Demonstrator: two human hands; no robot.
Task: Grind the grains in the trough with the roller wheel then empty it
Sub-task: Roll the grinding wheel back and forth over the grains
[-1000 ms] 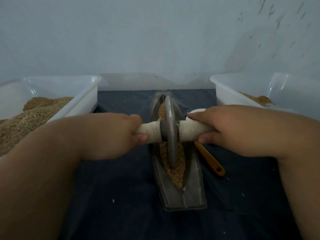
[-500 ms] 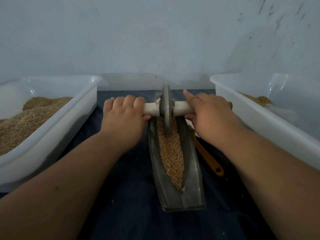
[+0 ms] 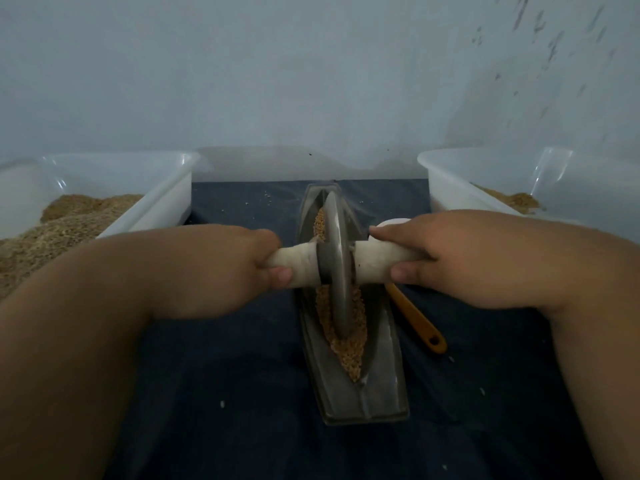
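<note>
Your left hand (image 3: 221, 271) and right hand (image 3: 460, 261) are each closed around one end of the white handle (image 3: 375, 265), which crosses the trough (image 3: 384, 355) at right angles. The roller wheel (image 3: 337, 268) stands upright in the grains (image 3: 349, 348), about mid-trough. The trough's long axis runs straight away from you, so your next stroke should follow that line, both hands sharing it equally.

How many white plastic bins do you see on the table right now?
2. One white bin sits left of the trough, heaped with grain. The other white bin sits to the right, with only a little grain. Both run past the frame edges; more could be out of view.
</note>
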